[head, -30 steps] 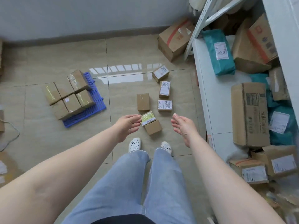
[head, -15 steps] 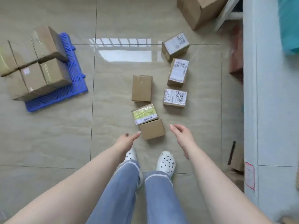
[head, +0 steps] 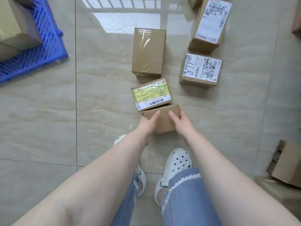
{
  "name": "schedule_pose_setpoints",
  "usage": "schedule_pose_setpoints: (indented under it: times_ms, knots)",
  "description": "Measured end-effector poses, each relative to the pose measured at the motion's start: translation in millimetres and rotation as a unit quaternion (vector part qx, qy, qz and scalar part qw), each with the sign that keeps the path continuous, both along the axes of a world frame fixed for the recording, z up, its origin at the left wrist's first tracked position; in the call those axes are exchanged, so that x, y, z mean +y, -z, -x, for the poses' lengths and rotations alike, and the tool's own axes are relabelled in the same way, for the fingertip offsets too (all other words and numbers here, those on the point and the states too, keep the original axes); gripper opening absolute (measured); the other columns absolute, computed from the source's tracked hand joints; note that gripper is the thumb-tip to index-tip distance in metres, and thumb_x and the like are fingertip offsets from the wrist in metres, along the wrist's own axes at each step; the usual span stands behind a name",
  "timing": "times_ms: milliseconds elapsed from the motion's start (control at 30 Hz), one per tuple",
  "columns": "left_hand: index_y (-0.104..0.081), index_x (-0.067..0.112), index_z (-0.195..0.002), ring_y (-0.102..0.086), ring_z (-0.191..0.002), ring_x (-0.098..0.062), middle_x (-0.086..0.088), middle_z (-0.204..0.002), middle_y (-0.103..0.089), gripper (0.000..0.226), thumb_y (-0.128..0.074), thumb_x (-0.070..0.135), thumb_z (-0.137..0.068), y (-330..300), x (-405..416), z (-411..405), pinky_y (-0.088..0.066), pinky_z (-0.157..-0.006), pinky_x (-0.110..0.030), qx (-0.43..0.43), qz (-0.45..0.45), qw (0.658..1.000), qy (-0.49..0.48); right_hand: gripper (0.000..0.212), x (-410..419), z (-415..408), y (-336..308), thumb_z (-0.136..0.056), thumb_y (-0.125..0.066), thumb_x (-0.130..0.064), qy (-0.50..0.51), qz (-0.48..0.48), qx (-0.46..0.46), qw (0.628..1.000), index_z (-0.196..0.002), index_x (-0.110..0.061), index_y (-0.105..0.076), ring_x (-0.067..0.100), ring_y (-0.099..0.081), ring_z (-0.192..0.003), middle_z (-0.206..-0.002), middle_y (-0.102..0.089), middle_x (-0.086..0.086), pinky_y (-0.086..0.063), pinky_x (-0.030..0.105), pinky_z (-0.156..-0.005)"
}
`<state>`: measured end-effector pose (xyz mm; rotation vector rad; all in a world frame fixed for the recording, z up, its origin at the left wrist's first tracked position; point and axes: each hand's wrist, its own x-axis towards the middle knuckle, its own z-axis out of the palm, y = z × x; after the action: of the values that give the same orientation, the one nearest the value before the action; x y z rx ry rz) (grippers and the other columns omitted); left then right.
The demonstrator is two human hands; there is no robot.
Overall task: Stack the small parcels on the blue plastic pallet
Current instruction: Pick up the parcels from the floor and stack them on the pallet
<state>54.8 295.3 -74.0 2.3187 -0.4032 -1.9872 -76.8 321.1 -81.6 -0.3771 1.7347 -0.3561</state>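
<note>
On the tiled floor by the person's feet, left hand and right hand grip a plain parcel from both sides, apparently starting a pick-up; next it likely needs lifting and carrying left to the pallet.

The plain box I grip between my left hand and right hand is matt brown cardboard. The parcel touching it has a paper label under shiny clear tape; the floor tiles are glossy and smooth, the blue pallet is ribbed plastic
</note>
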Motion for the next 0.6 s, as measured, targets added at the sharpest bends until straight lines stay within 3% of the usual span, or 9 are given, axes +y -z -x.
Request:
schedule_pose_setpoints:
  times_ms: [100,200,267,367,467,533,600]
  knots:
    - [-0.028,0.017,-0.129,-0.055,-0.114,-0.021,-0.003,-0.129,-0.054,0.078,-0.071,0.056,-0.076,-30,11,0,-0.044,-0.105,-0.041,-0.019,0.002,1.000,0.015,0.049,10,0,-26,-0.089,-0.061,-0.042,0.016,-0.011,0.020,1.000,-0.128,-0.014,-0.054,0.024,-0.062,-0.109,-0.121,-0.065,0.008,-0.048,0.043,-0.100]
    - [-0.027,0.031,-0.114,-0.057,-0.116,-0.022,-0.003,-0.126,-0.059,0.094,-0.069,0.079,-0.044,-71,22,-4,-0.046,-0.103,-0.042,-0.043,-0.011,0.998,0.033,0.079,21,3,-69,-0.067,-0.060,-0.066,0.025,-0.025,0.057,0.998,-0.127,-0.015,-0.055,0.025,-0.061,-0.112,-0.122,-0.064,0.006,-0.047,0.047,-0.100]
    - [-0.027,0.032,-0.114,-0.058,-0.114,-0.022,-0.003,-0.125,-0.057,0.096,-0.069,0.080,-0.043,-109,21,-5,-0.046,-0.102,-0.043,-0.043,-0.007,0.999,0.019,0.070,21,3,-110,-0.074,-0.065,-0.060,0.033,-0.016,0.064,0.997,-0.127,-0.015,-0.057,0.023,-0.061,-0.111,-0.121,-0.065,0.005,-0.048,0.045,-0.100]
    - [-0.022,0.031,-0.133,-0.056,-0.115,-0.023,-0.006,-0.134,-0.050,0.095,-0.073,0.068,-0.063,-165,15,-9,-0.045,-0.104,-0.043,-0.019,0.005,0.999,-0.033,0.052,10,-5,-172,-0.084,-0.070,-0.043,0.073,0.008,0.062,0.995,-0.127,-0.015,-0.059,0.020,-0.061,-0.111,-0.123,-0.065,0.006,-0.047,0.042,-0.101]
    - [-0.020,0.037,-0.143,-0.056,-0.115,-0.021,0.000,-0.137,-0.047,0.085,-0.068,0.061,-0.077,-212,4,-11,-0.047,-0.100,-0.038,-0.005,0.067,0.994,-0.086,0.064,-8,-23,-229,-0.086,-0.072,-0.030,0.231,0.032,0.053,0.971,-0.142,-0.018,-0.043,0.017,-0.052,-0.120,-0.139,-0.049,0.009,-0.040,0.032,-0.106]
    - [-0.028,0.036,-0.136,-0.058,-0.113,-0.020,0.000,-0.133,-0.050,0.087,-0.069,0.068,-0.067,-245,-8,-10,-0.050,-0.098,-0.043,-0.002,0.089,0.985,-0.146,0.074,-25,-43,-267,-0.087,-0.071,-0.034,0.321,0.010,-0.004,0.947,-0.147,-0.021,-0.031,0.018,-0.051,-0.121,-0.139,-0.045,0.006,-0.038,0.033,-0.103]
    - [-0.032,0.035,-0.122,-0.061,-0.111,-0.022,-0.003,-0.128,-0.051,0.093,-0.072,0.075,-0.048,-278,-19,-8,-0.053,-0.095,-0.045,-0.004,0.104,0.975,-0.197,0.066,-43,-66,-297,-0.089,-0.067,-0.036,0.361,0.018,-0.100,0.927,-0.144,-0.023,-0.033,0.020,-0.060,-0.111,-0.134,-0.055,0.003,-0.046,0.040,-0.101]
